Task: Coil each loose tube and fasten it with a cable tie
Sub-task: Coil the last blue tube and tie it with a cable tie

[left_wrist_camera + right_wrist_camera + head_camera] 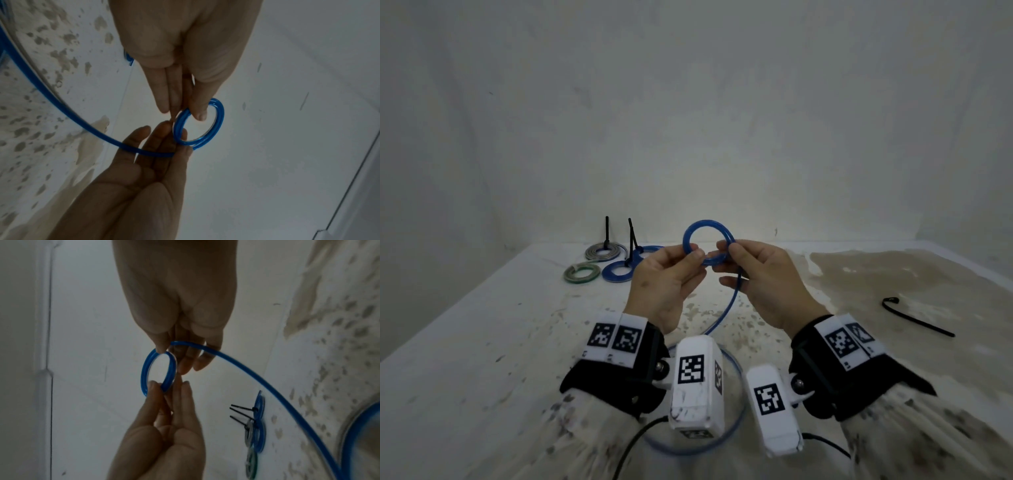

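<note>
A thin blue tube is wound into a small coil (pixel 708 240) held upright above the table. My left hand (pixel 693 257) pinches the coil's left side between thumb and fingers. My right hand (pixel 724 253) pinches its right side. The tube's loose tail (pixel 726 308) drops from the right hand and sweeps in a wide loop (pixel 738 404) near my body, partly hidden by the wrist cameras. In the left wrist view the coil (pixel 220 116) sits between my left hand (pixel 183 112) and right hand (pixel 180 142). The right wrist view shows the same coil (pixel 145 373).
At the back left lie several finished coils: a grey one (pixel 604 251), a green one (pixel 582 273) and blue ones (pixel 619 272), with black tie tails (pixel 606 229) standing up. A loose black cable tie (pixel 914 317) lies at the right on the stained white table (pixel 893 274).
</note>
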